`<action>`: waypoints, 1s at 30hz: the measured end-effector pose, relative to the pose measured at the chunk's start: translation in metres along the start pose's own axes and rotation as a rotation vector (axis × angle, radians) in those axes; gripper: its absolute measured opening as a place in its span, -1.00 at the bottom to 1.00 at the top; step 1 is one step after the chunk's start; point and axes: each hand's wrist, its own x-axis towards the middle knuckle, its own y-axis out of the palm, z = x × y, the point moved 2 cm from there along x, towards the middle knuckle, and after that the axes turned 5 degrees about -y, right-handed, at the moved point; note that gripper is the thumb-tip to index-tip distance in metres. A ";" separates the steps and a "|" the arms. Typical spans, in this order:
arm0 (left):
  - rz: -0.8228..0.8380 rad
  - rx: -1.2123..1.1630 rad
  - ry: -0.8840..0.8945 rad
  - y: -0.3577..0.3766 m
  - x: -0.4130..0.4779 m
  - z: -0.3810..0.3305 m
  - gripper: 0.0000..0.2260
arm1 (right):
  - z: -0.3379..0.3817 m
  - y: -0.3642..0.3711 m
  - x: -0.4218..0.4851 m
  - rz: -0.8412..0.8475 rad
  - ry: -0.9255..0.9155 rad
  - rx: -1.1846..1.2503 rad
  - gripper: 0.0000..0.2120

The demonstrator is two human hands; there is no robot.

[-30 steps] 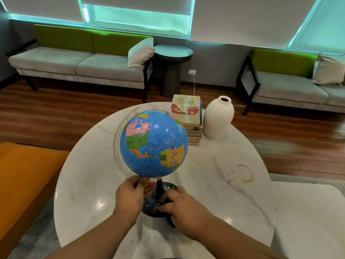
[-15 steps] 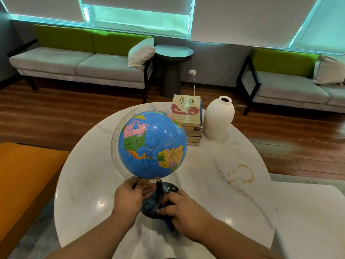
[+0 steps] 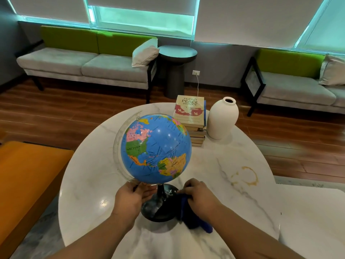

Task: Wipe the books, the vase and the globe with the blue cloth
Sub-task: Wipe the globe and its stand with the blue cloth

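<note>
The globe [image 3: 155, 148] stands on the round marble table [image 3: 89, 184], toward its 6 o'clock edge. The left hand [image 3: 130, 199] reaches in from 7 o'clock, forearm extended, its fingers curled around the lower end of the globe's clear arc. The right hand [image 3: 199, 197] comes in from 5 o'clock, knuckles up, gripping the bunched blue cloth [image 3: 194, 219] against the black base [image 3: 158, 206] at its 3 o'clock side. The books [image 3: 190, 113] are stacked at the globe's 1 o'clock, and the vase [image 3: 222, 118] stands just beside them.

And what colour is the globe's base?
Black and glossy; the globe's base shows best in the head view.
</note>
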 end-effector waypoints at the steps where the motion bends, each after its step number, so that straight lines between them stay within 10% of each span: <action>1: -0.002 0.002 0.002 0.000 0.000 0.000 -0.84 | 0.002 0.001 0.003 0.022 -0.019 -0.006 -0.57; 30: 0.016 0.000 0.023 -0.009 0.004 0.003 -0.84 | 0.022 0.006 0.031 0.146 -0.014 0.038 -0.61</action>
